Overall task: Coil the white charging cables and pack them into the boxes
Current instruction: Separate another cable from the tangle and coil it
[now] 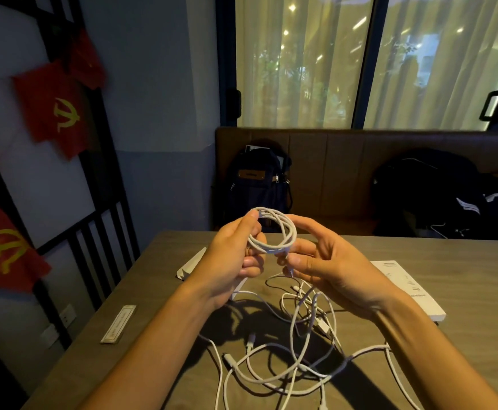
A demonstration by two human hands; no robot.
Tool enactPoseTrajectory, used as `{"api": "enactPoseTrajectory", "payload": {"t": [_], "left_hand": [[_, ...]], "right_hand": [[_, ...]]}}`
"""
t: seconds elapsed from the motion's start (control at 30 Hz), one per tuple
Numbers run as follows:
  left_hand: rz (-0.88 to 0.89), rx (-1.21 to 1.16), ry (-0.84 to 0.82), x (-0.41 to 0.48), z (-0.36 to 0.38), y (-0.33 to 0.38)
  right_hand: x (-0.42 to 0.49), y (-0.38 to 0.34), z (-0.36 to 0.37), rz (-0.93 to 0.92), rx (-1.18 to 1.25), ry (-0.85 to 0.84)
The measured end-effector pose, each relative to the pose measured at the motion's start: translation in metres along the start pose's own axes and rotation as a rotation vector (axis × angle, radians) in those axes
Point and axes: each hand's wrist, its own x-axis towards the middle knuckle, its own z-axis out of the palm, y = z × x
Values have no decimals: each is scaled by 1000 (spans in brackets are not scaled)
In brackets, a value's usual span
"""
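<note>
White coiled cable (291,230) is held above the tabletop (153,291). On the left hand (230,255) the fingers grip its loops; on the right hand (330,261) they pinch its loose end. Best to tuck that end in with the loops snug.

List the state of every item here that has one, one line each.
coiled cable, looped, held above the table
left hand, grip pinching the coil
right hand, grip pinching the coil's end
loose cables, uncoiled, tangled on the table
white box, lying flat on the table
backpack, upright
curtains, drawn
</note>
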Motion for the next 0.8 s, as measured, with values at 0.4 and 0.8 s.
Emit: {"api": "enactPoseTrajectory", "payload": {"t": [0.4,0.8], "left_hand": [[129,421,-3,5,-22,6],[254,331,15,-1,0,1]], "right_hand": [[-10,-26,-12,-162,-413,330],[-6,-14,5,-369,-850,332]]}}
